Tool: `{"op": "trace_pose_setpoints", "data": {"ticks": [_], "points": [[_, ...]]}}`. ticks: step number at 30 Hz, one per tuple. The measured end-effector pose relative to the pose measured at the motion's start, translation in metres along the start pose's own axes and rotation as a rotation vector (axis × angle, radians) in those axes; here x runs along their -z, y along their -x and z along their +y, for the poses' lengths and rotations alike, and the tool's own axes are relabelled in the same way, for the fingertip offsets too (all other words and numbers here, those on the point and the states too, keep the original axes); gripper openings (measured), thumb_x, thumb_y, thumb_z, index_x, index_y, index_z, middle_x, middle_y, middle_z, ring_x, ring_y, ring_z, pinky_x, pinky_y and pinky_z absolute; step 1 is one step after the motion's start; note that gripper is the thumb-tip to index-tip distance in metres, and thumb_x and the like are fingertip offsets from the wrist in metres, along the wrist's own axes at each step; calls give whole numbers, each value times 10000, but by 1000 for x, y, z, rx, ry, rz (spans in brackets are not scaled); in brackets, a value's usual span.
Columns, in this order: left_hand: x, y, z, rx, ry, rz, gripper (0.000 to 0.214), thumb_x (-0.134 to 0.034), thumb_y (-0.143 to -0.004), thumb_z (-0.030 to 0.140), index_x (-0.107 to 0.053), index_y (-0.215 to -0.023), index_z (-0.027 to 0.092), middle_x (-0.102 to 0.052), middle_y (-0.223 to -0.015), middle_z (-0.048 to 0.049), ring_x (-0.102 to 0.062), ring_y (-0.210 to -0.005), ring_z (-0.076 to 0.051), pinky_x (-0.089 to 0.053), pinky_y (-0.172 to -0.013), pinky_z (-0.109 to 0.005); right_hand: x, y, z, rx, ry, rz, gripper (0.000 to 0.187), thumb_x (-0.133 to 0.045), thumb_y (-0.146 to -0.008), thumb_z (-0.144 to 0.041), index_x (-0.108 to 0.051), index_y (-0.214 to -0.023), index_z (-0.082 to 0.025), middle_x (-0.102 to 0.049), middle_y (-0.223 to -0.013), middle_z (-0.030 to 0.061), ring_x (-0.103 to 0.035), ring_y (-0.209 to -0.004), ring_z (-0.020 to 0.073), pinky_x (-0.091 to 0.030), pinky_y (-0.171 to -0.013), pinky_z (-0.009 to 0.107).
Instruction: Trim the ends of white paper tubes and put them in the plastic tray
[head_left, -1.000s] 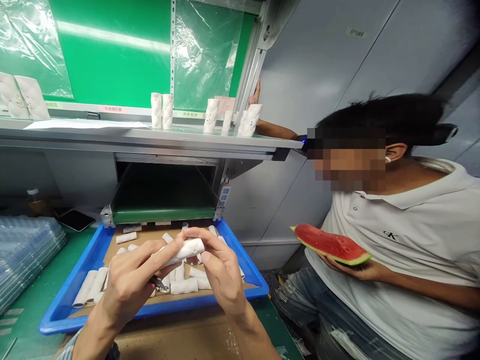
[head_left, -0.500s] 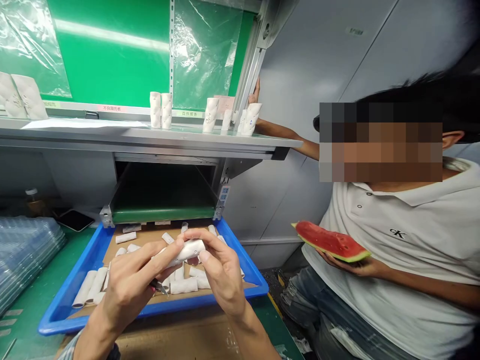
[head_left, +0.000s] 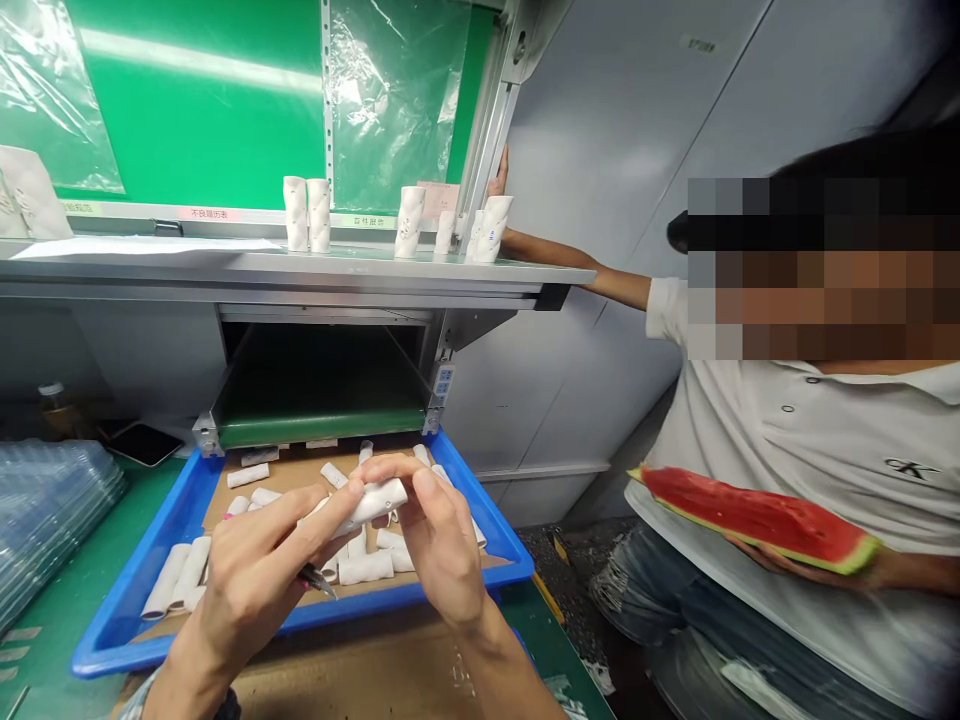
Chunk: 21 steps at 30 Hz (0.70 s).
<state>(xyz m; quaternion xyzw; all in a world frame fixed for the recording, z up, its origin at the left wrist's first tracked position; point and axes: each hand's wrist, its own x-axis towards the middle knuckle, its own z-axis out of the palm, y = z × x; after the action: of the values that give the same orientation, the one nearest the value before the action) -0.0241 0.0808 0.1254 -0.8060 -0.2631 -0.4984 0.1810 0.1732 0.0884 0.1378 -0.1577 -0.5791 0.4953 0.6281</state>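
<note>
My left hand [head_left: 247, 570] is closed round a short white tube [head_left: 381, 502], held tilted above the blue tray [head_left: 112, 645]. Under the same hand's fingers a small pointed metal tool [head_left: 319, 580] sticks out; its rear part is hidden. My right hand [head_left: 446, 550] is at the tube's right end, its forefinger curled along the far side and its thumb raised off the end. Several similar white tubes [head_left: 366, 568] lie loose in the tray on brown cardboard.
A green conveyor belt [head_left: 322, 425] ends behind the tray. White tubes [head_left: 307, 215] stand on the shelf [head_left: 360, 268] above. Clear plastic trays [head_left: 52, 520] and a phone [head_left: 145, 443] lie left. At right, a person [head_left: 817, 430] holds a watermelon slice [head_left: 757, 515], one arm reaching behind the shelf.
My right thumb has lifted away from the tube's end. The tube stays in my left hand. The person with the watermelon slice appears farther right, and the view has shifted slightly.
</note>
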Motion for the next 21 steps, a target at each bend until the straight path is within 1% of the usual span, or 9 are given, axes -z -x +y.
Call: {"op": "trace_pose_setpoints", "data": {"ticks": [1,3,6,11,15,21], "points": [[0,0,-1,3,7,1,509,-678,-997,28,-632,-1483,171,-796,-1140,-108,-775,-973,-169,-570,-745,-207,0,0,0,-7,4,-11,386,-458,-1123,-432,-802,-1147,-256,-747,-1091,65,-589,-845,197,-488,-744,322],[0,1,-2,8,7,1,525,-669,-997,18,-619,-1495,176,-795,-1180,-115,-779,-1031,-181,-590,-785,-212,1,1,1,-27,14,-37,336,-532,-1088,-440,-773,-1245,-265,-738,-1138,64,-583,-872,200,-489,-771,324],[-1,1,-4,17,1,2,521,-668,-997,23,-622,-1490,183,-798,-1183,-115,-788,-1040,-192,-615,-818,-226,3,2,4,-44,8,-59,317,-606,-1051,-435,-747,-1297,-291,-731,-1174,51,-616,-945,210,-501,-800,316],[-1,-2,-4,20,6,9,515,-657,-997,17,-629,-1481,189,-805,-1156,-108,-797,-1011,-189,-626,-816,-223,3,4,5,-57,36,-46,310,-614,-1049,-425,-747,-1295,-292,-733,-1192,62,-658,-1026,237,-527,-814,320],[-1,-1,-3,28,15,0,533,-663,-994,13,-619,-1495,188,-798,-1195,-116,-788,-1032,-184,-615,-832,-225,2,4,1,-36,90,-39,300,-606,-1049,-427,-758,-1263,-282,-734,-1173,66,-662,-999,237,-545,-796,322],[-1,0,-1,12,9,8,568,-616,-996,-33,-597,-1516,197,-800,-1186,-104,-773,-1022,-159,-578,-776,-200,2,3,0,1,90,-31,267,-592,-1052,-397,-772,-1210,-277,-726,-1147,61,-661,-983,225,-539,-787,309]]}}
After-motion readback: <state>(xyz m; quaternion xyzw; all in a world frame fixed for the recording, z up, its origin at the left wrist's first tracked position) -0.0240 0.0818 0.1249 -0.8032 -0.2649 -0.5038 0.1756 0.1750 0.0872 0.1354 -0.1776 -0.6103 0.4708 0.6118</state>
